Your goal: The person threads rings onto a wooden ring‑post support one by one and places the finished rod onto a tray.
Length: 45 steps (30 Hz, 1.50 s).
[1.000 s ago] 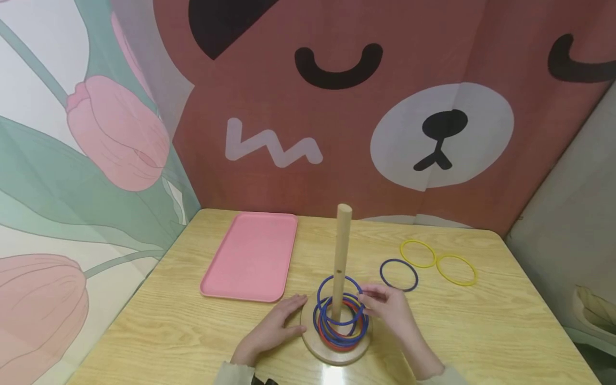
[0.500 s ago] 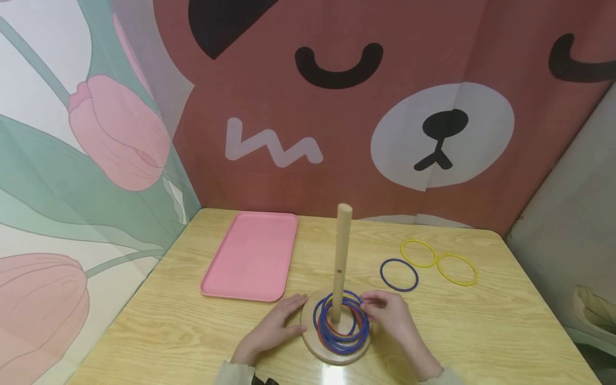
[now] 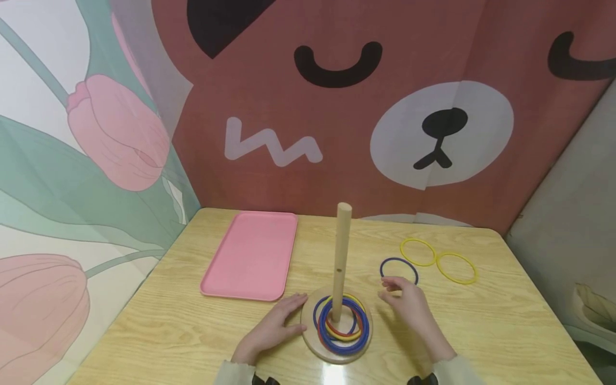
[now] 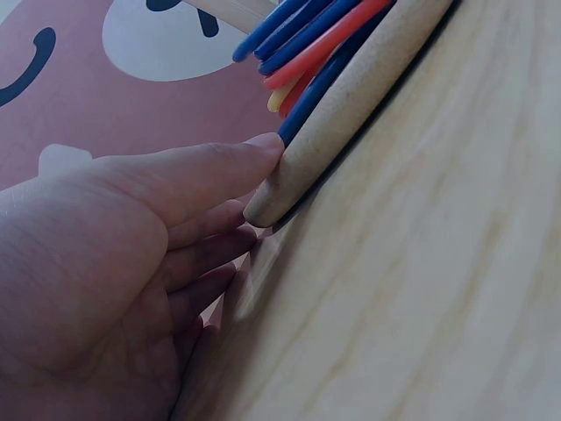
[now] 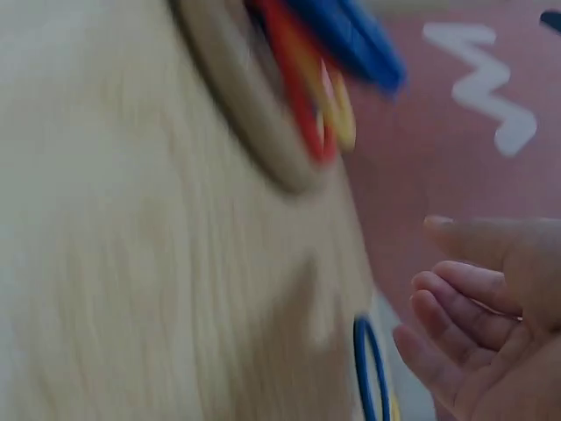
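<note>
A wooden post (image 3: 342,251) stands upright on a round wooden base (image 3: 315,342). Blue, red and yellow rings (image 3: 343,350) lie stacked loosely around its foot. My left hand (image 3: 274,327) touches the left edge of the base, thumb and fingers spread along it; in the left wrist view the thumb (image 4: 210,175) rests against the rim. Right of the base, my right hand (image 3: 409,305) hovers with nothing in it, fingers loosely bent and apart from the thumb. Just beyond its fingertips a single blue ring (image 3: 399,259) lies on the table, partly covered by the hand.
Two yellow rings (image 3: 418,240) lie side by side at the back right of the wood-grain table (image 3: 163,321). At the back left is a pink tray (image 3: 252,256). A curtain with a bear print (image 3: 337,117) hangs behind the table.
The blue ring that my right hand held around the post has dropped onto the stack. That hand has let go and moved right and slightly up. My left hand has stayed still.
</note>
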{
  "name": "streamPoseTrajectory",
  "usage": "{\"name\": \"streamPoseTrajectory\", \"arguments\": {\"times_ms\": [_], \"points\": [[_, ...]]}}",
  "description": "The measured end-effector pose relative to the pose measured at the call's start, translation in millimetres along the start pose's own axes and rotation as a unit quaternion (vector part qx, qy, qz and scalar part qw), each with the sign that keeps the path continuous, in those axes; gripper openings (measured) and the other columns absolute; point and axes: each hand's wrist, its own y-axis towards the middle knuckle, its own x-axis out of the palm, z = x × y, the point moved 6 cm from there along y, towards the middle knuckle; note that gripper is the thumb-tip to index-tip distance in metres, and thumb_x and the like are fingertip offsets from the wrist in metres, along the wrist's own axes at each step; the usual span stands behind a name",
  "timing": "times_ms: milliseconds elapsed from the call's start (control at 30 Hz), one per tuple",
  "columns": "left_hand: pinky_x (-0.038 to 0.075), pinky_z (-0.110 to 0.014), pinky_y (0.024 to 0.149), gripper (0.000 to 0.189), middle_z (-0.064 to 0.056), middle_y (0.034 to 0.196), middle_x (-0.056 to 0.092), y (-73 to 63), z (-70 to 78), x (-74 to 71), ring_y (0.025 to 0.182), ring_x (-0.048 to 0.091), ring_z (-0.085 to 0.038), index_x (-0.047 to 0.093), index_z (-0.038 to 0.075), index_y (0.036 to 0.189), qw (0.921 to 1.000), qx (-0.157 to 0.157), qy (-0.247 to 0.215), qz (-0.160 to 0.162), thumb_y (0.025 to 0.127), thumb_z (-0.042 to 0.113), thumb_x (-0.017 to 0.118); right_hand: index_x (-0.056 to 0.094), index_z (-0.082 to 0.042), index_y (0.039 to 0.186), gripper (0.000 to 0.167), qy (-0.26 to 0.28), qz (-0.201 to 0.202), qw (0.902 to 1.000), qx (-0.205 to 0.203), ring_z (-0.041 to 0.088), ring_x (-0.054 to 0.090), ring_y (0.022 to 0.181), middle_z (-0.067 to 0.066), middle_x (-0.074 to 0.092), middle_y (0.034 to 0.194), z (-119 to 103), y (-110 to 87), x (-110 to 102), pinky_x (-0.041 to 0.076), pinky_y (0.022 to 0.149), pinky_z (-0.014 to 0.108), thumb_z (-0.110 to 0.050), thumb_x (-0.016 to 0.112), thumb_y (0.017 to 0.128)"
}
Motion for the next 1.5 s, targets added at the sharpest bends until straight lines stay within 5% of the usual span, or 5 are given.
{"name": "streamPoseTrajectory", "arguments": {"times_ms": [367, 633, 1167, 1500], "points": [[0.023, -0.065, 0.115, 0.066, -0.015, 0.153, 0.04, -0.3, 0.5, -1.0, 0.143, 0.032, -0.039, 0.042, 0.008, 0.146, 1.0, -0.001, -0.001, 0.002, 0.09, 0.035, 0.064, 0.043, 0.011, 0.137, 0.064, -0.047, -0.006, 0.9988, 0.015, 0.05, 0.05, 0.119, 0.035, 0.049, 0.131, 39.5, 23.5, -21.6, 0.045, 0.1, 0.06, -0.017, 0.071, 0.087], [0.024, -0.062, 0.116, 0.067, -0.011, 0.154, 0.039, 0.7, -2.5, 0.7, 0.144, 0.032, -0.036, 0.042, 0.01, 0.146, 1.0, -0.008, 0.003, -0.003, 0.09, 0.037, 0.065, 0.034, 0.019, 0.138, 0.079, -0.072, -0.013, 0.9965, 0.04, 0.055, 0.042, 0.122, 0.043, 0.042, 0.132, 57.4, 35.4, -23.3, 0.036, 0.106, 0.064, -0.017, 0.076, 0.082], [0.024, -0.064, 0.115, 0.066, -0.013, 0.153, 0.04, 1.2, -1.8, 0.7, 0.143, 0.032, -0.038, 0.042, 0.009, 0.146, 1.0, 0.002, 0.004, 0.001, 0.09, 0.037, 0.064, 0.017, 0.016, 0.146, 0.107, -0.066, -0.067, 0.994, 0.057, 0.059, 0.023, 0.133, 0.043, 0.024, 0.145, 80.0, 53.3, -8.8, 0.023, 0.113, 0.067, -0.031, 0.082, 0.076], [0.023, -0.063, 0.116, 0.066, -0.011, 0.154, 0.04, 1.0, -3.1, 1.1, 0.144, 0.032, -0.037, 0.042, 0.011, 0.147, 1.0, -0.003, 0.002, -0.001, 0.09, 0.037, 0.064, 0.016, 0.015, 0.147, 0.109, -0.054, -0.068, 0.9942, 0.063, 0.058, 0.021, 0.136, 0.042, 0.021, 0.148, 79.8, 56.6, -5.0, 0.021, 0.115, 0.066, -0.036, 0.081, 0.076]]}}
